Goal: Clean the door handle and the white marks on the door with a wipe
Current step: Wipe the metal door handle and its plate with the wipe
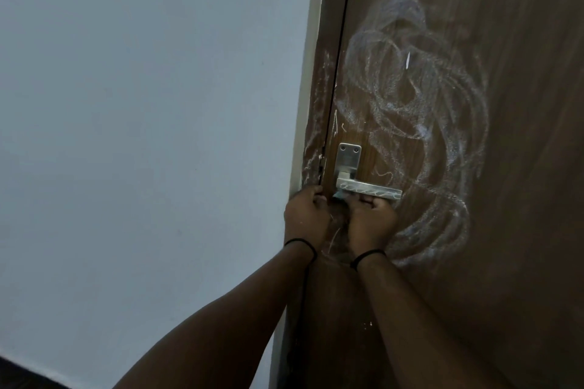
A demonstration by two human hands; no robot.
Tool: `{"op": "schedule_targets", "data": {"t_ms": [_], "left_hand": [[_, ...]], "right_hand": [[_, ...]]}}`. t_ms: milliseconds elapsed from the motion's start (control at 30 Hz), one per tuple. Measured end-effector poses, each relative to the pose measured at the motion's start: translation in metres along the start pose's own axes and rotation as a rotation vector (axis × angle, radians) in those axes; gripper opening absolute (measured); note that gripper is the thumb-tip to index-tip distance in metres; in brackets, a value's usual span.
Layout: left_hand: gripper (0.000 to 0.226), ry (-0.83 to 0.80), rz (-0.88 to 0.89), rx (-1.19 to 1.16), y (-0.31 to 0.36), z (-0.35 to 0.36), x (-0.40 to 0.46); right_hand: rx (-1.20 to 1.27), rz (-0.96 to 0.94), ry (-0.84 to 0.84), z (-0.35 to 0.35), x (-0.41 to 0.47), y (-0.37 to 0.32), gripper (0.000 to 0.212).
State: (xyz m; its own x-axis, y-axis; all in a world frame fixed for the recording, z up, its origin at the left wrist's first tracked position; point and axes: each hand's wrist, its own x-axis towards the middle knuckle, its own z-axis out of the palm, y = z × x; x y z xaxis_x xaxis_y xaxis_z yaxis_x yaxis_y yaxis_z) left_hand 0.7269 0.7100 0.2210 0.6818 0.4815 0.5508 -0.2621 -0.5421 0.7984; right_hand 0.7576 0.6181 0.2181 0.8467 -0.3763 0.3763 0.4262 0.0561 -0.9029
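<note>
While the right hand [373, 215] curls its fingers under the door handle [368, 190], pinching a barely visible wipe [337, 196], the left hand [305, 215] grips the door edge beside the handle; pressing could depress the lever, and white marks [410, 123] above the handle may smear.

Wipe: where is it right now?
In the head view, only a small pale bit of the wipe shows, under the inner end of the door handle, between the left hand and the right hand.
</note>
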Motion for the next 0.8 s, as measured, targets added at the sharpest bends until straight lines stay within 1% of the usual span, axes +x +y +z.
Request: {"op": "schedule_targets", "data": {"t_ms": [67, 100, 167, 200, 267, 367, 433, 533, 633, 733, 800], "left_hand": [[0.027, 0.001, 0.004, 0.004, 0.002, 0.0, 0.003], [0.027, -0.001, 0.002, 0.01, 0.003, 0.001, 0.005], [0.026, -0.001, -0.013, 0.01, 0.004, 0.003, 0.007], [0.025, 0.0, -0.021, 0.005, 0.004, 0.004, 0.007], [0.02, -0.008, -0.017, 0.006, 0.003, 0.005, 0.007], [0.011, -0.053, -0.025, 0.02, 0.0, 0.007, 0.005], [0.01, -0.062, -0.044, 0.021, -0.003, 0.009, 0.004], [0.01, -0.063, -0.056, 0.026, -0.006, 0.01, 0.002], [0.013, -0.054, -0.067, 0.043, -0.003, 0.011, 0.002], [0.016, -0.037, -0.063, 0.056, 0.002, 0.011, 0.0], [0.017, -0.03, -0.042, 0.054, 0.003, 0.011, -0.001]], "right_hand": [[0.071, 0.007, 0.044, 0.002, 0.003, -0.002, 0.015], [0.073, 0.02, 0.021, 0.003, 0.003, -0.002, 0.015], [0.002, 0.034, -0.072, 0.003, -0.001, 0.002, 0.015], [-0.025, 0.023, -0.087, 0.001, -0.004, 0.005, 0.014], [-0.001, 0.008, -0.01, -0.005, -0.005, 0.009, 0.011], [0.033, -0.013, 0.13, -0.005, 0.0, 0.004, 0.015], [-0.012, -0.015, 0.121, -0.002, 0.004, -0.001, 0.014], [-0.108, 0.01, 0.046, -0.007, 0.001, 0.002, 0.015], [-0.206, -0.02, 0.067, -0.011, -0.003, 0.004, 0.012], [-0.094, -0.01, 0.118, -0.003, 0.0, -0.005, 0.013], [-0.028, 0.014, 0.09, -0.002, -0.003, -0.006, 0.011]]}}
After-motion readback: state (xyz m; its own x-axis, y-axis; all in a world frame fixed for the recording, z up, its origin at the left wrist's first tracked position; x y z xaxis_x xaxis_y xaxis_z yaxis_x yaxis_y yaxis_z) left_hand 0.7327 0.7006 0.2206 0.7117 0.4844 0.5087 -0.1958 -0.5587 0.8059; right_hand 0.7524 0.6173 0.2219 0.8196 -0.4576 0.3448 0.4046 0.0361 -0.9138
